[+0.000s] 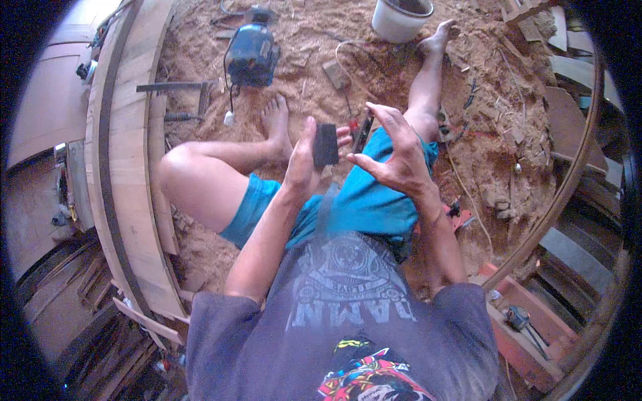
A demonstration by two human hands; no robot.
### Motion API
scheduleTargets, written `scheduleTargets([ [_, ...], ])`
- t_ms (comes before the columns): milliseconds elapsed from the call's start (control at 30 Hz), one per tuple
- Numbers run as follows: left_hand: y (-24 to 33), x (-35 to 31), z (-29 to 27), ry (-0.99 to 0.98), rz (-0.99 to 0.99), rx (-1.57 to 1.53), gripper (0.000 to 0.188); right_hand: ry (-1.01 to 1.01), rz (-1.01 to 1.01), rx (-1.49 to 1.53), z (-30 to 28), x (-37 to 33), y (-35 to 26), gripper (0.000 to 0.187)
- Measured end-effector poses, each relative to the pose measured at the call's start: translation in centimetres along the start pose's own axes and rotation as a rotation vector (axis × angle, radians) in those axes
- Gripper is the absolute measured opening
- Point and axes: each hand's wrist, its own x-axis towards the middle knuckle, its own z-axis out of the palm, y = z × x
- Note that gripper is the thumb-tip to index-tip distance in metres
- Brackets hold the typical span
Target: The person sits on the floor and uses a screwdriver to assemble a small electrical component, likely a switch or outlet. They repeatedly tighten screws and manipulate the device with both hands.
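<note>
Left hand (304, 160) raised over the lap, closed on a small dark block (326, 145) pinched between thumb and fingers. Right hand (394, 150) just beside it, spread wide, fingers curled, holding nothing and not touching the block. Beyond, on the sawdust floor (481, 134): a blue power tool (252, 57) and a white bucket (400, 18). At left, a curved wooden panel (127, 167).

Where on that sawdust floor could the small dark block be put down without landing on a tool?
The left hand holds the dark block. Bare sawdust lies between the blue power tool and the white bucket, and beside the curved wooden panel. Right of the outstretched leg, wood scraps and cords crowd it.
</note>
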Motion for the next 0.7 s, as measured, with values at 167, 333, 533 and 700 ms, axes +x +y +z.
scheduleTargets([
  [167, -1.0, -0.5, -0.1, -0.042, -0.048, 0.002, 0.069, -0.198, -0.013, -0.156, 1.6, -0.9, -1.3, 0.089],
  [333, -2.5, -0.3, -0.3, -0.064, -0.058, -0.012, 0.064, -0.225, -0.012, -0.206, 2.2, -1.2, -1.1, 0.088],
  [533, -3.2, -0.3, 0.0, -0.09, -0.089, 0.068, 0.064, -0.228, -0.033, -0.209, 2.8, -1.5, -1.0, 0.088],
  [700, -2.7, -0.8, -0.3, -0.146, -0.15, 0.103, 0.067, -0.221, -0.038, -0.13, 3.4, -2.2, -0.7, 0.084],
])
